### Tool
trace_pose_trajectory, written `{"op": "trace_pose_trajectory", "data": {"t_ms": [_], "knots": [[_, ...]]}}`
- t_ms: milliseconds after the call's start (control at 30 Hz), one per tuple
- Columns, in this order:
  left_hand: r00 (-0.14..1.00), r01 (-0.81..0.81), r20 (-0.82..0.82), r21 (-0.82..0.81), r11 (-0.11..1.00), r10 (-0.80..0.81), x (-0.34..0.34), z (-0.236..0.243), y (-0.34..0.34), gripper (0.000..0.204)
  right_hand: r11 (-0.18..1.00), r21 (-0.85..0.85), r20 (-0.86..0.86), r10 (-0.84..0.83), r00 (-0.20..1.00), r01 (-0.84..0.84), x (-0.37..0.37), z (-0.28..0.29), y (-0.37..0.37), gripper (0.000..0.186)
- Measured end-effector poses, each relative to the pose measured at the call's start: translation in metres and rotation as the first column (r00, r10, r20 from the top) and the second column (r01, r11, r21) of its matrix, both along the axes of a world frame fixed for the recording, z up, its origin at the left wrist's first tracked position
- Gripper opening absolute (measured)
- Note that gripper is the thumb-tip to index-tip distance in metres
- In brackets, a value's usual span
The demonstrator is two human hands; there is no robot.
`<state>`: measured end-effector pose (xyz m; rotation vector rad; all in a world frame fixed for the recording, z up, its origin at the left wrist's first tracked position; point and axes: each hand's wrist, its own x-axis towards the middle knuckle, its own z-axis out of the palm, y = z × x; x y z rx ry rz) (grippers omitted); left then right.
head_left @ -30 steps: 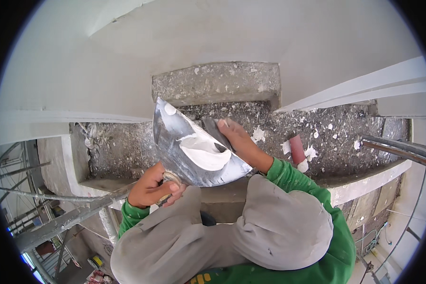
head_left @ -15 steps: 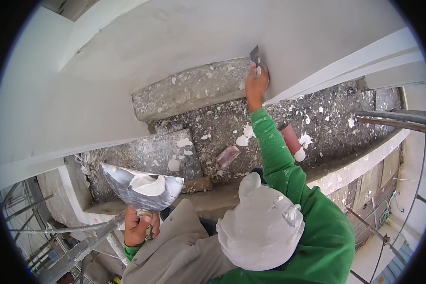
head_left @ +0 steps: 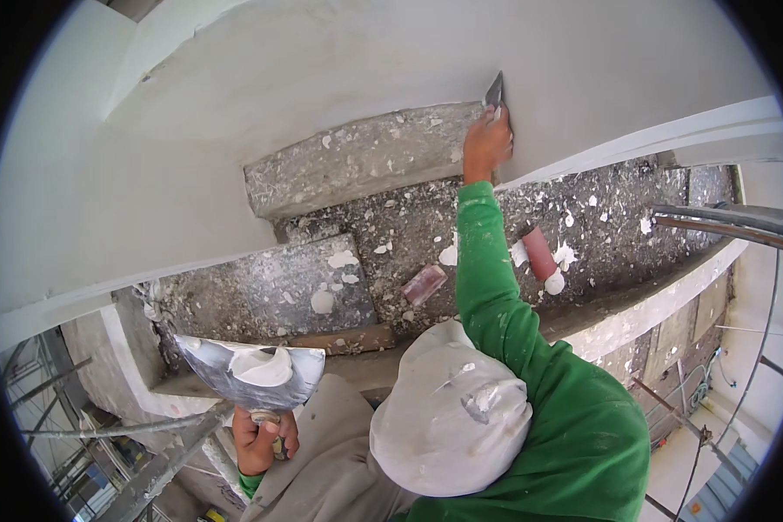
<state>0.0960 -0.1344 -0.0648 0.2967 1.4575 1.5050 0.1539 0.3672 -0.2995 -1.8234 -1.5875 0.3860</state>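
Note:
My left hand (head_left: 265, 442) grips the handle of a wide metal blade (head_left: 283, 390) carrying a mound of white paste (head_left: 261, 367), held low at the left by my trousered leg (head_left: 313, 465). My right hand (head_left: 487, 139) is stretched up to the far wall (head_left: 365, 52), closed around a small putty knife (head_left: 496, 90). The knife lies against the wall just above the right end of a raised concrete block (head_left: 357, 159). My pale, splattered right knee (head_left: 448, 422) shows beside my green sleeve.
The speckled ledge (head_left: 609, 235) holds a red cylinder (head_left: 538, 252), a smaller pinkish piece (head_left: 424, 284), a flat slab (head_left: 304, 270) and white splatters. Scaffold tubes (head_left: 104, 435) stand below at the left; metal bars (head_left: 722, 224) jut in at the right. A white moulding (head_left: 652, 139) runs along the wall.
My right hand left the wide blade and reached up to the wall with the small knife, then shifted slightly higher and rightward. My left hand moved down and left with the wide blade.

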Motion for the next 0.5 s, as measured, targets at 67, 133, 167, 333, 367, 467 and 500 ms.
{"op": "trace_pose_trajectory", "data": {"t_ms": [67,133,167,333,367,467,500], "knots": [[1.0,-0.001,0.014,0.011,1.0,0.001,-0.001,-0.001,-0.003,0.044,0.998,-0.061,-0.053,0.015,0.998,-0.018,-0.009,0.002,0.004,0.037],[1.0,0.009,0.03,0.021,1.0,-0.009,-0.003,0.0,-0.007,0.043,0.984,0.167,-0.109,0.085,0.99,-0.066,-0.023,-0.018,0.01,0.046],[0.999,0.019,0.041,0.022,1.0,-0.02,-0.003,0.0,-0.009,0.043,0.957,0.278,-0.134,0.126,0.983,-0.084,-0.031,-0.023,0.011,0.051],[0.999,0.002,0.044,0.02,1.0,-0.003,0.0,0.005,-0.024,0.043,0.972,0.224,-0.287,0.134,0.949,-0.069,-0.07,-0.022,0.006,0.069],[0.998,-0.037,0.05,0.014,0.999,0.036,0.004,0.007,-0.028,0.043,0.982,0.177,-0.318,0.113,0.941,-0.058,-0.08,-0.018,0.002,0.072],[0.995,-0.088,0.055,0.019,0.996,0.087,0.009,0.007,-0.04,0.044,0.972,0.177,-0.3,0.204,0.932,-0.156,-0.119,-0.016,-0.047,0.072],[0.994,-0.096,0.047,0.024,0.995,0.095,0.009,0.007,-0.044,0.044,0.96,0.161,-0.277,0.268,0.923,-0.23,-0.135,-0.009,-0.077,0.072]]}}
